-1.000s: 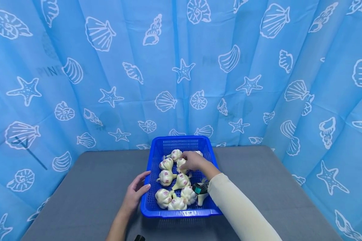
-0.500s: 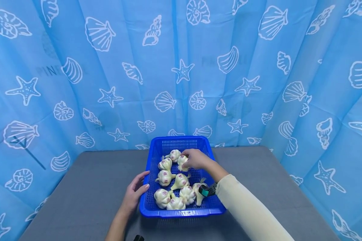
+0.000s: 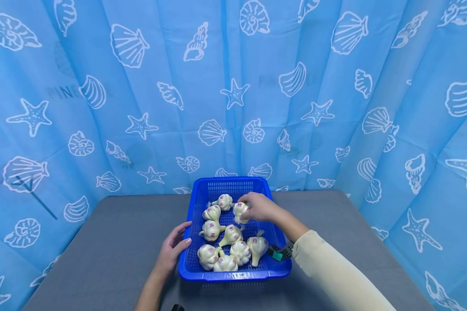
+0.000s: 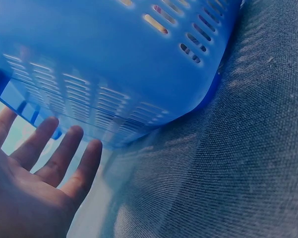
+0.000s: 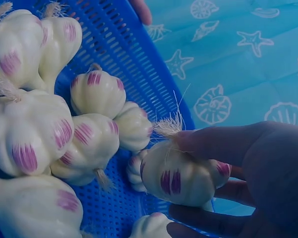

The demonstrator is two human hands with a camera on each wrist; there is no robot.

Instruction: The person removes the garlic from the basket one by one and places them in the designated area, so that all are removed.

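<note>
My right hand (image 3: 260,208) holds a white garlic bulb (image 3: 240,211) with purple streaks, over the back right part of a blue perforated basket (image 3: 190,207). In the right wrist view the thumb presses near the bulb's stringy roots (image 5: 169,125), and the other fingers lie along its far side. My left hand (image 3: 172,250) is at the basket's left rim, its fingers nearly straight in the left wrist view. Several more bulbs, such as one with a long stem (image 3: 258,247), lie along the basket's left side and front. Another bulb (image 5: 151,226) shows below the held one, hidden in the head view.
The basket stands on a grey cloth-covered table (image 3: 132,242). A blue curtain (image 3: 151,142) with white shell and starfish prints hangs behind and at both sides. A black band with a teal patch (image 3: 277,254) is on the right wrist, over the basket's right edge.
My right hand has moved a little to the right with the garlic bulb in its fingers, and its forearm has swung right, uncovering the front right bulb. The left hand stays at the rim.
</note>
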